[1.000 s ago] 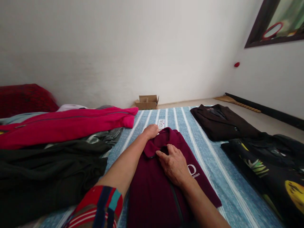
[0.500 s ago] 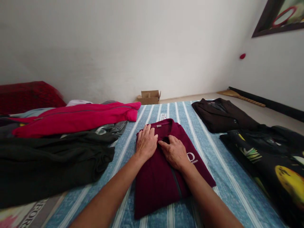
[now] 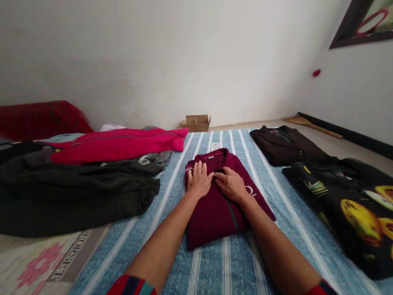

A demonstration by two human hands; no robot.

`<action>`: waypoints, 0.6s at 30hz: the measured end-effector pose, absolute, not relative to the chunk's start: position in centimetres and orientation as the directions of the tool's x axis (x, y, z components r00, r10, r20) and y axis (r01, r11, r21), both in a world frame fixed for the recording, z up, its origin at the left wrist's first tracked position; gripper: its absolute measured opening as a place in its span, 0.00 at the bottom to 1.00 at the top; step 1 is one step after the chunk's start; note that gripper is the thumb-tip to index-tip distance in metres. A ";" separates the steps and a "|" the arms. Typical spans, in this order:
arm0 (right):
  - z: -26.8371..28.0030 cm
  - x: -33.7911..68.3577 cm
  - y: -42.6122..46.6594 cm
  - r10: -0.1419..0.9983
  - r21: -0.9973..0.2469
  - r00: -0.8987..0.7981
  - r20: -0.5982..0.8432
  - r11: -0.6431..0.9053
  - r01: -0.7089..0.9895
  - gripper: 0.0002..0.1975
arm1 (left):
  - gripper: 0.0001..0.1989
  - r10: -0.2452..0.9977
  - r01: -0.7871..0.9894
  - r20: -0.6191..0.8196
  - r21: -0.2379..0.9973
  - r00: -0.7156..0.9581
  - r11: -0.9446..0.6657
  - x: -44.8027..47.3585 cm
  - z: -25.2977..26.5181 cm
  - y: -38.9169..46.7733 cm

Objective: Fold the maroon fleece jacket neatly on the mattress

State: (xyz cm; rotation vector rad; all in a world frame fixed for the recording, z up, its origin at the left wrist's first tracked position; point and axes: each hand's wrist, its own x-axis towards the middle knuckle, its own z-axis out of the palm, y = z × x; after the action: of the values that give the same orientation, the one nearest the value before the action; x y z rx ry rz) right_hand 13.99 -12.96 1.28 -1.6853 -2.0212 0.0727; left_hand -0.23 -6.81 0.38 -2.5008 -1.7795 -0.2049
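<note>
The folded maroon polo shirt (image 3: pixel 217 196) lies mid-mattress on the striped blue sheet (image 3: pixel 270 246), toward its far edge. The left hand (image 3: pixel 199 180) and right hand (image 3: pixel 231 185) press flat, fingers spread, gripping nothing. Uneven pressure could shift the folds or crease the collar.

Both hands flat on folded maroon shirt (image 3: pixel 215 200), frame centre: left hand (image 3: pixel 199 180), right hand (image 3: pixel 231 185), side by side. Striped bed sheet (image 3: pixel 276 246) underneath.
</note>
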 end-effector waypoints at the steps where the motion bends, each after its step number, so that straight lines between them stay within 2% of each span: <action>1: 1.4 14.2 -12.9 0.930 -0.414 -0.100 0.354 0.251 0.875 0.14 | 0.30 0.933 0.943 0.156 0.028 0.323 -0.331 -0.3 0.5 -6.8; 4: 2.0 15.6 -13.3 0.918 -0.578 -0.034 0.395 0.277 0.768 0.16 | 0.30 0.927 0.942 0.201 0.050 0.316 -0.332 -0.3 1.2 -7.0; 8: 2.6 18.2 -15.3 0.914 -0.659 0.133 0.382 0.169 0.733 0.14 | 0.28 0.902 0.918 0.245 0.095 0.354 -0.386 -0.6 2.5 -7.7; 10: 2.4 19.7 -16.8 0.907 -0.693 0.235 0.349 0.081 0.716 0.14 | 0.26 0.889 0.888 0.242 0.156 0.389 -0.432 -1.0 3.0 -8.3; 12: 1.9 21.0 -18.1 0.890 -0.732 0.341 0.302 -0.012 0.681 0.15 | 0.24 0.881 0.847 0.251 0.265 0.400 -0.460 -1.8 3.5 -9.0; 14: 1.3 22.2 -19.2 0.869 -0.770 0.434 0.238 -0.104 0.630 0.16 | 0.22 0.907 0.787 0.272 0.455 0.323 -0.417 -2.9 3.9 -9.8; 16: 0.7 23.0 -20.1 0.853 -0.805 0.498 0.160 -0.179 0.566 0.15 | 0.19 0.953 0.713 0.250 0.636 0.172 -0.296 -4.3 4.2 -11.0; 18: 0.4 23.4 -20.7 0.851 -0.841 0.519 0.080 -0.222 0.494 0.14 | 0.15 0.985 0.678 0.174 0.722 0.017 -0.139 -5.8 4.5 -12.5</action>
State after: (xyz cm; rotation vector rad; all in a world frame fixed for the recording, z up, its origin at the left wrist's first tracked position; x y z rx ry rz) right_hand 23.37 -20.69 0.36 -1.8773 -1.1087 0.5090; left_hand -5.82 -12.46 4.46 -2.4992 -2.2752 -1.2448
